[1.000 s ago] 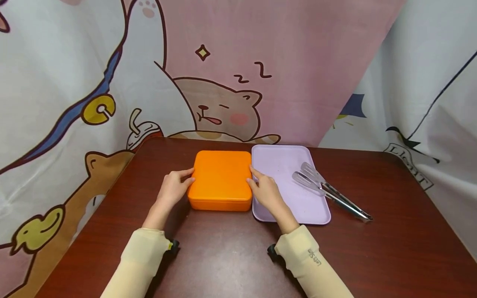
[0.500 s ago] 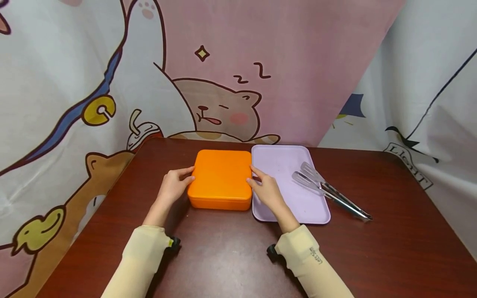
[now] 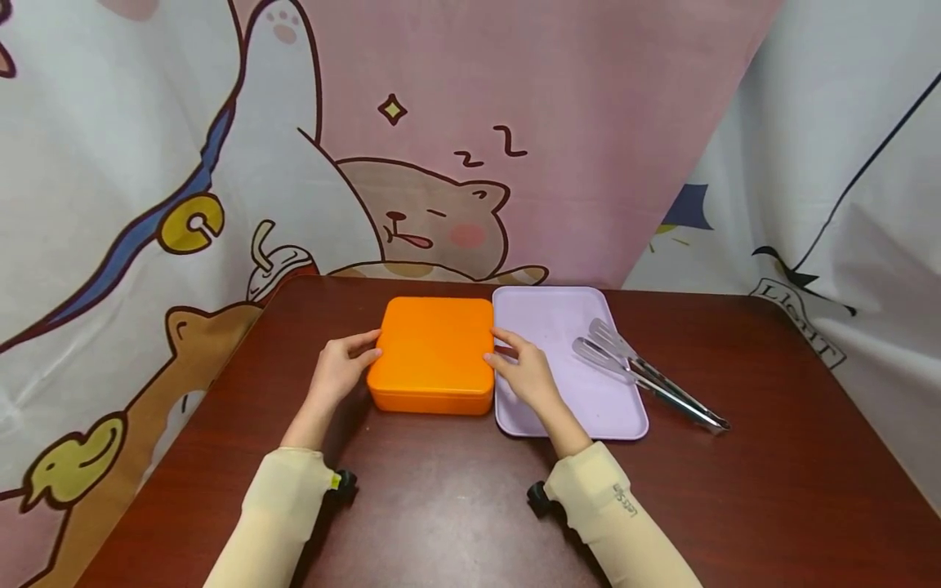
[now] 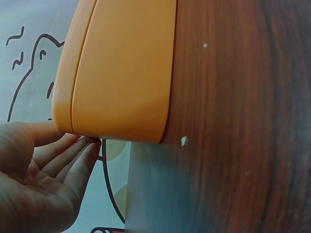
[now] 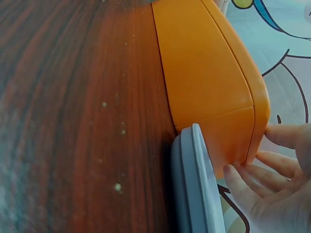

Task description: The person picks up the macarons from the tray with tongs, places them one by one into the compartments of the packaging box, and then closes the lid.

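A closed orange box [image 3: 435, 347] with a lid seam around its sides rests on the dark red-brown table. At its left side, my left hand [image 3: 337, 371] touches it with thumb and fingers fairly straight; in the left wrist view that thumb meets the lid edge and the fingers lie against the side wall. My right hand [image 3: 529, 374] does the same on the right side, reaching over a pale purple tray [image 3: 559, 327]. In the right wrist view, its fingertips [image 5: 231, 173] are against the box [image 5: 209, 63]. What the box contains is hidden.
Metal tongs [image 3: 647, 376] lie with their heads on the tray and their handle over its right edge onto the table [image 3: 779, 425]. The tray stands directly beside the box. Behind the table hangs a cartoon-print curtain [image 3: 588, 147]. Small pale crumbs [image 5: 118, 187] dot the tabletop.
Both hands stay at the sides of the box, and the box, tray and tongs keep their places. Only the head view has shifted slightly.
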The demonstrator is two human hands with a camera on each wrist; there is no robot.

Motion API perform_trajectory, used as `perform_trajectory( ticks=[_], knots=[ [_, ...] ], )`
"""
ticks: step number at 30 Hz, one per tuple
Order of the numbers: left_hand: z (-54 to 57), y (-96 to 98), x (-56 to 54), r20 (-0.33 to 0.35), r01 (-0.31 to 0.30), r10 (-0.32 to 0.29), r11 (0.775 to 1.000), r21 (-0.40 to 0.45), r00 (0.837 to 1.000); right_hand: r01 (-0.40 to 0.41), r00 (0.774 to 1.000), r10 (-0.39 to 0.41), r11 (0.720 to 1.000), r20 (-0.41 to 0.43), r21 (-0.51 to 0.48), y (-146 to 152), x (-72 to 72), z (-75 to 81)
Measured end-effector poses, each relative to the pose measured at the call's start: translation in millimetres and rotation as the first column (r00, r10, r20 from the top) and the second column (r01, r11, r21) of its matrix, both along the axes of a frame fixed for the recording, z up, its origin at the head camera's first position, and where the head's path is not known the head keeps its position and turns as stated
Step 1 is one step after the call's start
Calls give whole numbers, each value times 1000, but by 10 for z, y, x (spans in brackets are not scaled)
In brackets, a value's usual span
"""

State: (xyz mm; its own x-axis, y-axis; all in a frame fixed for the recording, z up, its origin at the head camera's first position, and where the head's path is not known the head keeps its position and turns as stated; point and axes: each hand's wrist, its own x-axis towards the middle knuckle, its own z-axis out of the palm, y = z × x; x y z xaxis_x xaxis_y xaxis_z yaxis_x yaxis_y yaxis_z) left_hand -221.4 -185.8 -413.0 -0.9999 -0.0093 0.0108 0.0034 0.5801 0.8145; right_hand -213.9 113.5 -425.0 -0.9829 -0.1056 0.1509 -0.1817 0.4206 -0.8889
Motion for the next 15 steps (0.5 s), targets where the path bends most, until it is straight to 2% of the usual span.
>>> perform_trajectory(
  ticks=[4,8,15],
  knots=[
    [3,5,-30,-4,9,-9,1000,10,1000,-17,1000,18,999,18,-29,33,-22,20],
    [31,12,-57,-14,32,-32,999,2,999,-61,998,61,998,21,-14,116,-48,77],
    [186,33,-101,-48,58,-58,998,-7,997,-89,993,92,995,-75,41,387,-62,300]
  ],
)
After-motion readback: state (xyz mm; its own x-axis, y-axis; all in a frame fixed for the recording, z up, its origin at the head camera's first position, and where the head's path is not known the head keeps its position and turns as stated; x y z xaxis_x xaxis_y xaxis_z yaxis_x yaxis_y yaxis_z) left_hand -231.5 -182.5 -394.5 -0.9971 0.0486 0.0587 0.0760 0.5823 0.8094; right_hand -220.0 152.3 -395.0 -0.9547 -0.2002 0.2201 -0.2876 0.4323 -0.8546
